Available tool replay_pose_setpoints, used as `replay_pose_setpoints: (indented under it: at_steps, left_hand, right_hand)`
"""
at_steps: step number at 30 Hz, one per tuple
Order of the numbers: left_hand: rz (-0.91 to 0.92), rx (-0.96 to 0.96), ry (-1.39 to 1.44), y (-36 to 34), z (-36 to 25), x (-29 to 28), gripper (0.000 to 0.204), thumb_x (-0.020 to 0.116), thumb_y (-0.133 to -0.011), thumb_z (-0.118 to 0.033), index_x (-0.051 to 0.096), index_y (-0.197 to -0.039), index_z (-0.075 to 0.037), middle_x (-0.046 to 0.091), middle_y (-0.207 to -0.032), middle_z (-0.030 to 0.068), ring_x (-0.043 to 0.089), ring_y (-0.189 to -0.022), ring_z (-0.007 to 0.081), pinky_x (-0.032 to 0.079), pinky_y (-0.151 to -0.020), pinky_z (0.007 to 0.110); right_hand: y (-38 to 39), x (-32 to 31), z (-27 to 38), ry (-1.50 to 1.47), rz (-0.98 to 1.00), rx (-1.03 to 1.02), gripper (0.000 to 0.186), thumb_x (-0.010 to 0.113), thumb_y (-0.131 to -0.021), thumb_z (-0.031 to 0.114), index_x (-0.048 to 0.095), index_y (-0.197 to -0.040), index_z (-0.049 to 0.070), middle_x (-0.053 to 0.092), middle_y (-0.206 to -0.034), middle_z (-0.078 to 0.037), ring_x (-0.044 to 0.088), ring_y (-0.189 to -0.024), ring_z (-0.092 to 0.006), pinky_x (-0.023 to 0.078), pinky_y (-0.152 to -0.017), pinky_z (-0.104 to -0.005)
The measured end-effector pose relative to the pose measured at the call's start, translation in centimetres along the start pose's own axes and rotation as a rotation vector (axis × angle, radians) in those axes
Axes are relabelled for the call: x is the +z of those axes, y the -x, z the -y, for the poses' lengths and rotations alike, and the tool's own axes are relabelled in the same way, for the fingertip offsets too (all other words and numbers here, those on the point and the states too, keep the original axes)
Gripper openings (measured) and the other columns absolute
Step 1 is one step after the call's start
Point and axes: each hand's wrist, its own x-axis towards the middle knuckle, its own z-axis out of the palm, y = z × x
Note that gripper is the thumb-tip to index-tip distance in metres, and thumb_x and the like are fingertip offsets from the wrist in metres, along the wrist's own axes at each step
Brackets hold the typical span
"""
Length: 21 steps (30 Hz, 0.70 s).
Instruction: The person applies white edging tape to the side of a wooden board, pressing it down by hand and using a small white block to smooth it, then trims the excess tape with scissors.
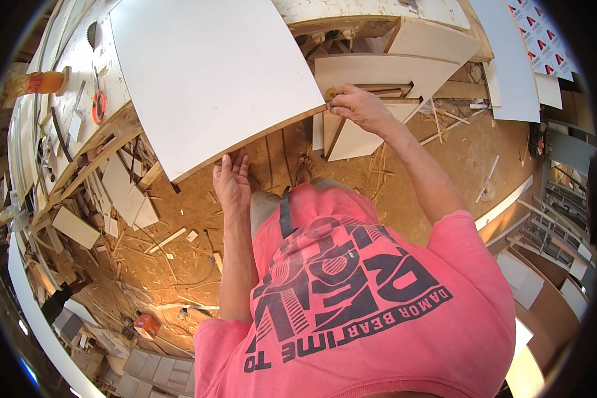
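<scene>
A large white panel [212,73] with a brown edge lies on the workbench and juts out toward me. My left hand [233,182] is palm up at its near edge, fingers loosely stretched and fingertips against the edge. At the panel's right corner, my right hand [363,109] is closed, thumb and fingers pinched together. A small yellowish bit [331,92] shows by those fingertips, but I cannot tell what it is. Just beyond the right hand stand white boards [378,69] with slots cut in them.
Orange-handled scissors [99,105], a round saw blade [91,34] and a bottle of orange liquid [43,83] lie on the bench at left. Wood offcuts [76,227] litter the brown floor. An orange box [147,326] sits at lower left. Stacked boards [537,285] stand at right.
</scene>
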Motion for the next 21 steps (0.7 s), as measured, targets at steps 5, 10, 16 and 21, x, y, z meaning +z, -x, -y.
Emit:
replay_pose_setpoints:
  at_steps: [5, 10, 16, 21]
  left_hand:
    - [-0.005, -0.003, 0.002, -0.1, 0.0, -0.2, 0.011, 0.051, -0.097, -0.011, 0.052, -0.105, -0.003, 0.062, -0.107, 0.0133, 0.062, -0.103, 0.0287, 0.053, -0.088, 0.039]
    - [-0.006, -0.007, -0.001, 0.0, 0.0, 0.0, 0.012, 0.051, -0.097, -0.011, 0.052, -0.106, -0.003, 0.062, -0.107, 0.0137, 0.062, -0.104, 0.0288, 0.053, -0.087, 0.038]
    - [0.026, -0.004, -0.001, -0.2, 0.4, -0.2, 0.013, 0.052, -0.097, -0.012, 0.051, -0.106, -0.004, 0.061, -0.107, 0.0129, 0.061, -0.104, 0.0281, 0.052, -0.088, 0.039]
    - [0.040, -0.059, 0.014, -0.4, 0.6, -0.9, 0.020, 0.053, -0.097, -0.016, 0.047, -0.111, -0.003, 0.060, -0.111, 0.0132, 0.060, -0.105, 0.0285, 0.051, -0.089, 0.040]
  right_hand:
    - [0.6, -0.3, 1.1, 0.073, 0.055, 0.088, 0.023, 0.053, -0.092, 0.028, 0.062, -0.097, 0.007, 0.062, -0.088, -0.012, 0.060, -0.085, -0.0333, 0.048, -0.072, -0.0437]
    - [1.7, 1.3, 2.9, 0.022, -0.079, 0.236, 0.027, 0.047, -0.094, 0.030, 0.059, -0.090, 0.006, 0.064, -0.091, -0.016, 0.061, -0.087, -0.0373, 0.048, -0.074, -0.0480]
    - [1.3, 1.0, 2.6, 0.045, -0.198, 0.417, 0.029, 0.045, -0.094, 0.030, 0.056, -0.085, 0.005, 0.063, -0.083, -0.019, 0.061, -0.082, -0.0391, 0.047, -0.073, -0.0493]
    - [1.3, 0.2, -0.1, -0.196, -0.230, 0.431, 0.030, 0.048, -0.094, 0.030, 0.059, -0.090, 0.003, 0.061, -0.081, -0.022, 0.059, -0.078, -0.0420, 0.046, -0.068, -0.0467]
